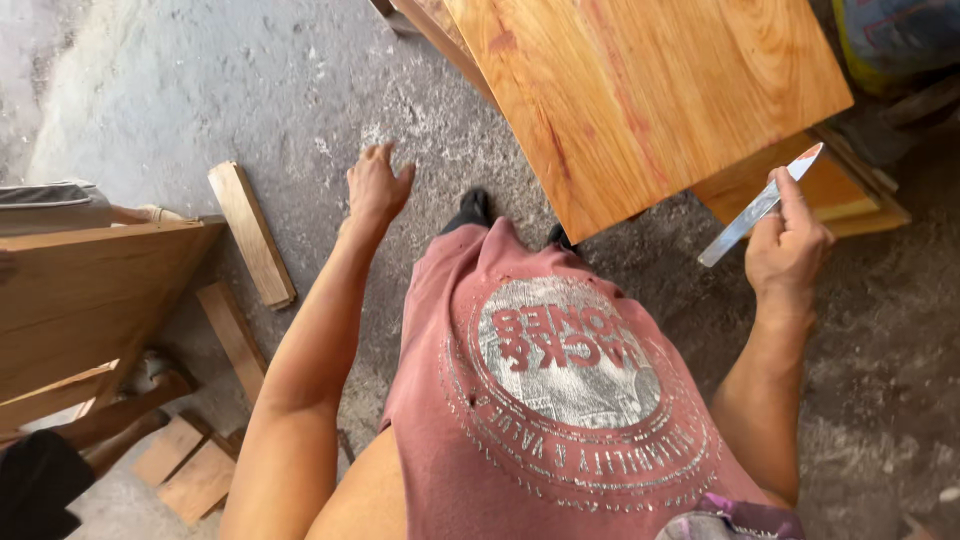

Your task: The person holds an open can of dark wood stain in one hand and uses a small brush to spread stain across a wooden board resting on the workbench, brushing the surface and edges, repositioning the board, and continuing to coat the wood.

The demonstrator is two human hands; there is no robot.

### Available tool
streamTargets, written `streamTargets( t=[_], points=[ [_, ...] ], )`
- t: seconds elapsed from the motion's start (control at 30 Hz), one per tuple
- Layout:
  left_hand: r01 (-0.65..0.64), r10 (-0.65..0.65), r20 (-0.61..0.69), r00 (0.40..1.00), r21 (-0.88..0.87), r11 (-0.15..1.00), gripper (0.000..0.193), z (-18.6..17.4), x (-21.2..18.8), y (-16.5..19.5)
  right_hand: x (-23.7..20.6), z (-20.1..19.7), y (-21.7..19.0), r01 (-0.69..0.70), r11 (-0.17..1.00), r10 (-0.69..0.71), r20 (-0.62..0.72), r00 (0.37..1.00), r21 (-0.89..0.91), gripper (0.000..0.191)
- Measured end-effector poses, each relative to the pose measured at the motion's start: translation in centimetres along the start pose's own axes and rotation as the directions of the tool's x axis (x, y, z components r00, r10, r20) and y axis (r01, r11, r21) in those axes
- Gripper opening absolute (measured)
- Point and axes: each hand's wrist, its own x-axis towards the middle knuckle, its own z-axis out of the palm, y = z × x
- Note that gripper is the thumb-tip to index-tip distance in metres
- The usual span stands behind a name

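Observation:
My right hand (787, 243) grips a flat metal scraper blade (757, 207) with an orange-stained tip, held just off the near right corner of a varnished orange wooden panel (640, 90). My left hand (378, 185) hangs free over the dusty concrete floor, fingers apart, holding nothing. It is nearest a short wooden offcut (251, 232) lying on the floor. My faded red printed shirt (560, 400) fills the lower middle, and the toes of dark shoes show under the panel's edge.
Unfinished wooden furniture (80, 300) stands at the left with loose planks (232, 338) and small offcuts (185, 465) on the floor. A lower orange wooden piece (830, 190) sits under the panel at right. Sawdust covers the concrete.

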Motion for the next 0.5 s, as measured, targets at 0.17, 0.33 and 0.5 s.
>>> streamTargets(
  t=[0.17, 0.33, 0.5],
  points=[
    [-0.164, 0.133, -0.164, 0.977, -0.188, 0.968, 0.064, -0.1, 3.6, 0.5, -2.0, 1.1, -1.3, -0.210, 0.924, 0.240, -0.058, 0.969, 0.321, 0.039],
    [-0.309, 0.247, -0.214, 0.945, -0.334, 0.890, 0.071, -1.5, 11.0, 2.8, -0.9, 3.1, -7.2, -0.345, 0.905, 0.391, -0.168, 0.905, 0.251, 0.016],
    [-0.369, 0.279, -0.247, 0.928, -0.501, 0.783, 0.084, -4.5, 18.2, 4.0, 0.7, 6.5, -14.6, -0.369, 0.926, 0.377, -0.292, 0.879, 0.085, 0.044]
  ],
)
